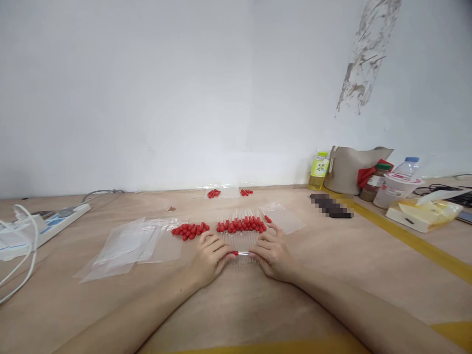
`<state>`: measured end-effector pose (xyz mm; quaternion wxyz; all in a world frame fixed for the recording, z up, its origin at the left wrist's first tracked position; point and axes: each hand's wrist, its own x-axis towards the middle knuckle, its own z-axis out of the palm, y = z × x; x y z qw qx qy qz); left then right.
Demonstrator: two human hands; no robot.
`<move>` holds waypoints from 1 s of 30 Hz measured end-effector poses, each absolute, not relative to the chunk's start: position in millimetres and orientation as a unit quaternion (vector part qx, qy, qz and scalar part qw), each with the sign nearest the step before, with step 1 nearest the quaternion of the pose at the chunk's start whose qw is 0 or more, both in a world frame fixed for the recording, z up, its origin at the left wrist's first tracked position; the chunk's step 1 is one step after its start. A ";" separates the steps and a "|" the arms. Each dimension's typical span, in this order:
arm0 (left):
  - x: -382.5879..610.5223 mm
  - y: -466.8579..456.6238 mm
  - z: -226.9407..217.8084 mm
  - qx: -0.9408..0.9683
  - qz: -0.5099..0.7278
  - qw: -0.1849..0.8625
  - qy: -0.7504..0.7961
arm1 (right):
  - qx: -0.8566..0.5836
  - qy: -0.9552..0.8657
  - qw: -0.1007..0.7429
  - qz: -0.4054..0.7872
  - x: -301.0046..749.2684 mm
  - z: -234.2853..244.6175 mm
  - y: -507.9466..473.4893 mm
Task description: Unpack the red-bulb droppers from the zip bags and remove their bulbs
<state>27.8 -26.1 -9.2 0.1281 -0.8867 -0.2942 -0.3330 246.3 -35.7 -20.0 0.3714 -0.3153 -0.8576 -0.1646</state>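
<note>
My left hand (210,255) and my right hand (271,251) meet at the middle of the table, fingers curled, pinching the two ends of a thin clear dropper tube (242,253) with a red cap at its left end. Just beyond lies a row of clear dropper tubes with red rubber caps (241,225). A loose heap of red caps (190,230) sits to the left of that row. One single red cap (267,219) rests by my right fingers.
Clear plastic bags (129,246) are spread at the left, another bag (283,217) at the right. A power strip with white cables (47,226) lies far left. Bottles, a beige bag (350,169) and a yellow packet (427,209) stand at the right. More red caps (214,193) lie near the wall.
</note>
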 end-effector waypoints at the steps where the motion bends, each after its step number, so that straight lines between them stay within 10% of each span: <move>1: 27.2 -26.6 -8.6 -0.887 -0.327 0.141 -0.295 | -0.311 -0.860 0.368 -0.168 247.2 -20.3 -35.2; 30: -49.0 21.5 5.1 -0.739 -0.450 0.114 -0.489 | -0.430 -0.781 0.428 -0.149 265.8 -18.3 -21.3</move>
